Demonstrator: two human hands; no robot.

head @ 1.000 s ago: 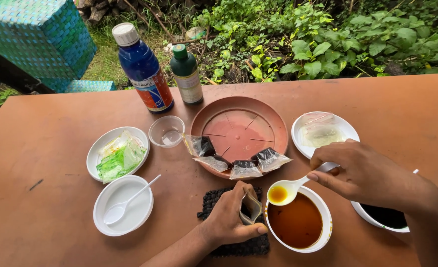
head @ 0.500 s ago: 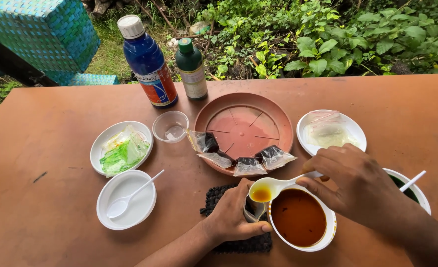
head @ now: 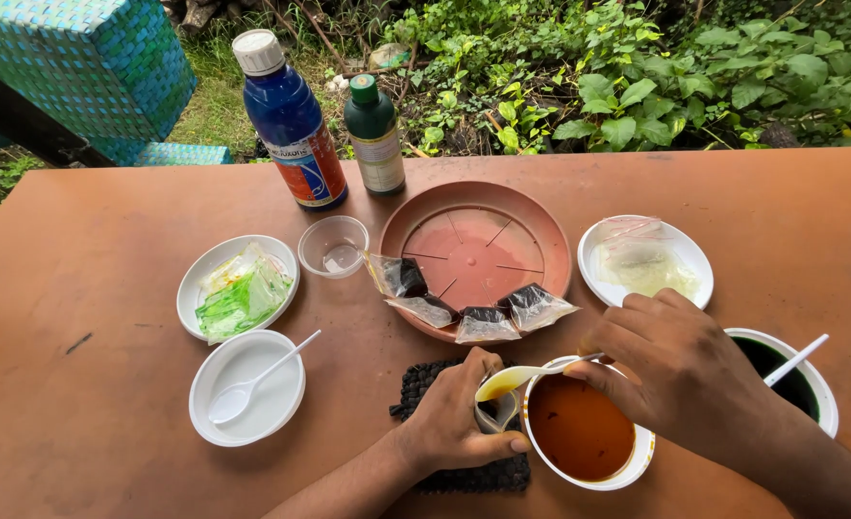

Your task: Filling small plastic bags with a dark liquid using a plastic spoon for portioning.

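My right hand (head: 680,370) holds a white plastic spoon (head: 521,378) with yellow-orange liquid in it, level over the rim of a white bowl of brown liquid (head: 584,430). The spoon's tip sits above a small clear plastic bag (head: 495,411) that my left hand (head: 454,423) holds upright on a black mat (head: 416,389). A round terracotta saucer (head: 473,240) lies just beyond, with several small filled bags (head: 483,322) along its near rim.
A blue bottle (head: 291,125) and a green bottle (head: 374,135) stand at the back. Left are a white plate of green bags (head: 238,288), a small clear cup (head: 334,245) and a white bowl with a spoon (head: 247,389). Right: a plate of clear bags (head: 644,259), a dark-liquid bowl (head: 790,380).
My right hand has carried the filled spoon leftwards from above the brown bowl to over the small bag. My left hand has kept its hold on the bag.
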